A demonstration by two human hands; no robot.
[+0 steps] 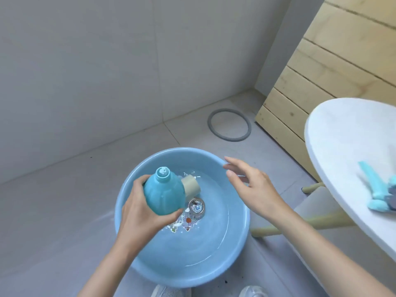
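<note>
- Left hand [139,211]: fingers and thumb curled round the lower body of the bottle [164,191]. One-handed hold, with nothing supporting it from below.
- Bottle: held above the left half of the basin [214,273] and tilted, neck pointing up and away. The mouth shows white; cannot tell whether that is foam or a stopper.
- Right hand [250,189]: fingers spread and relaxed, holding nothing. It hovers over the basin's right rim, apart from the bottle.
- Basin holds water [214,236]. A beige cap [191,186] and a metal lid [196,207] lie in it, just under the bottle.
- Risk 1: the bottle slips, likely if the skin or plastic is wet. It would fall on the cap and lid and splash.
- Risk 2: more tilt toward the neck. If the mouth is open, the contents would pour out unmeasured.
- Risk 3: the right hand knocks the rim as it reaches across. The water would slosh onto the floor [64,211] near the shoes [167,291], making a slippery footing.
- Risk 4: the small parts drift under the bottle, where they are hard to see and pick out.
</note>
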